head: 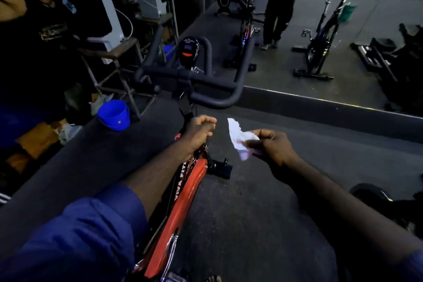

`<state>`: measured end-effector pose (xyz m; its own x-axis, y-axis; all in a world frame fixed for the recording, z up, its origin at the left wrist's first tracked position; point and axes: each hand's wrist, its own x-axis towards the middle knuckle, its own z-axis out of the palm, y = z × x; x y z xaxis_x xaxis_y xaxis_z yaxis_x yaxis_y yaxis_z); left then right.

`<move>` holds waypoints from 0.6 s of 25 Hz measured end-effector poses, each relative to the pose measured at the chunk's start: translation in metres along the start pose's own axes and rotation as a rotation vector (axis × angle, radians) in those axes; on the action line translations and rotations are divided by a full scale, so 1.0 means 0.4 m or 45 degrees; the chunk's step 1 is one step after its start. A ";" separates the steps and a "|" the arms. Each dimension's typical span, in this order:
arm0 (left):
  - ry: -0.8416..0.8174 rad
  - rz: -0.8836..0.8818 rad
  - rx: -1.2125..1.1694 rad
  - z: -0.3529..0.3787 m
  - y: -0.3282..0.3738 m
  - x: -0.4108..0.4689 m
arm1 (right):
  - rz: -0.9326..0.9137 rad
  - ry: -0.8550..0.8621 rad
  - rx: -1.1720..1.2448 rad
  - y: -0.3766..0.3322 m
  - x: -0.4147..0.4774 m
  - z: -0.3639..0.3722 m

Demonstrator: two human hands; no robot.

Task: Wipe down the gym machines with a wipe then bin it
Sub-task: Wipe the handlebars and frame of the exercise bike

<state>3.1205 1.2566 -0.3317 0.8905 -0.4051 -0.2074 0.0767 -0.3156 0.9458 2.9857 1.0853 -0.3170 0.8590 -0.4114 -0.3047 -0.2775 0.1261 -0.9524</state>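
A red-framed exercise bike (183,192) stands right under me, its black handlebars (215,82) and small console (188,51) ahead. My right hand (272,146) pinches a crumpled white wipe (239,137) in the air, to the right of the bike frame and below the handlebars. My left hand (199,131) is curled into a fist above the frame, just under the handlebar post; I cannot make out anything in it. The two hands are a short gap apart.
A blue bucket (114,114) sits on the dark floor at the left, beside a metal stand. A person in dark clothes stands at the far left. A wall mirror (320,30) ahead reflects more bikes and a standing person.
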 end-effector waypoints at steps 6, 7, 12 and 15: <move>0.270 -0.091 -0.037 -0.010 0.045 0.136 | -0.499 -0.191 -0.537 -0.158 0.312 -0.006; 0.353 -0.114 -0.073 -0.017 0.059 0.149 | -0.695 -0.202 -0.703 -0.192 0.353 0.007; 0.668 -0.243 -0.233 -0.014 0.096 0.175 | -1.087 -0.607 -1.015 -0.231 0.509 0.083; 0.780 -0.281 -0.275 -0.019 0.071 0.167 | -1.215 -0.888 -1.432 -0.199 0.527 0.128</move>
<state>3.1855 1.2271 -0.3167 0.9319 0.2274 -0.2825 0.3168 -0.1314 0.9394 3.2107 1.0348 -0.3057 0.8236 0.5548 0.1181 0.5511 -0.7334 -0.3979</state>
